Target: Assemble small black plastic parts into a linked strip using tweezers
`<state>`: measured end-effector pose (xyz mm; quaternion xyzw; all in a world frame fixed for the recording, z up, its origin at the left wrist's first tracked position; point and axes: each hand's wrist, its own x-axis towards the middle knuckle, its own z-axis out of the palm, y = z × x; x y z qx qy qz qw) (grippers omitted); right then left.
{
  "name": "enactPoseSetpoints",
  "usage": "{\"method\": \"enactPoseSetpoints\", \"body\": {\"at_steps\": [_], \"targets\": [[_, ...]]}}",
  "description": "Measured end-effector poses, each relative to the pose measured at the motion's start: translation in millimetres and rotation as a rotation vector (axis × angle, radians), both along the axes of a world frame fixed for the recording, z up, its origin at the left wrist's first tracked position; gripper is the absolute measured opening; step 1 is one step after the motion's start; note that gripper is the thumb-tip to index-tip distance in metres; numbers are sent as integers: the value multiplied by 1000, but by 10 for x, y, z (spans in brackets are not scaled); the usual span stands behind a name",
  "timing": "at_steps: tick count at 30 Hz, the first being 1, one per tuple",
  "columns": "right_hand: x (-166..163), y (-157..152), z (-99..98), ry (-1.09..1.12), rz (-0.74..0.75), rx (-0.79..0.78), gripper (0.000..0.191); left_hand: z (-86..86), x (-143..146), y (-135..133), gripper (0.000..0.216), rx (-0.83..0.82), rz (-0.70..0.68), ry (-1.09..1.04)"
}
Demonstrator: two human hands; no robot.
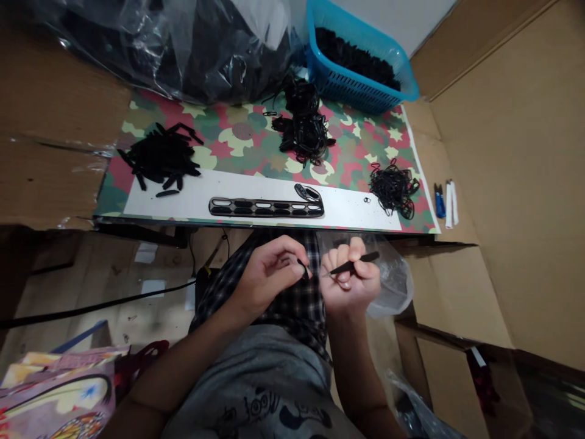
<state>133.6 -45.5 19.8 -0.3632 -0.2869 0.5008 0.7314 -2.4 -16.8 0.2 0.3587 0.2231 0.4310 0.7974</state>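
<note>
Above my lap, just off the table's front edge, my left hand (274,271) pinches a small black piece (303,268) between thumb and fingers. Its exact kind is hard to make out. Beside it, my right hand (350,283) is closed around slim black tweezers (355,263), their pointed tip turned left toward the other hand. On the white strip of the table lies a long black frame with oval slots (265,208), some filled with black inserts and some showing white. Its right end has a loose curled part (308,193).
A pile of black oblong pieces (161,155) lies at the left. Tangled black rings (304,131) sit mid-table, with more (393,188) at the right. Behind stand a blue basket (361,85) and a plastic bag (183,49). Blue-handled cutters (439,201) lie beyond the right edge, near cardboard (512,152).
</note>
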Motion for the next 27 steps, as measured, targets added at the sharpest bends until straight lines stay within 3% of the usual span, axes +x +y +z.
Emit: {"method": "enactPoseSetpoints", "body": {"at_steps": [6,13,20,27], "targets": [[141,-18,19,-178,-139,64,9,23,-31,-18,10,191,100,86],[73,-111,79,-416,-326,153,8,105,-17,-18,6,285,195,125],[-40,-242,114,-647,-365,215,13,126,-45,-61,5,368,303,221],[-30,-236,74,-692,-332,279,8,116,-39,-71,8,367,323,220]]}}
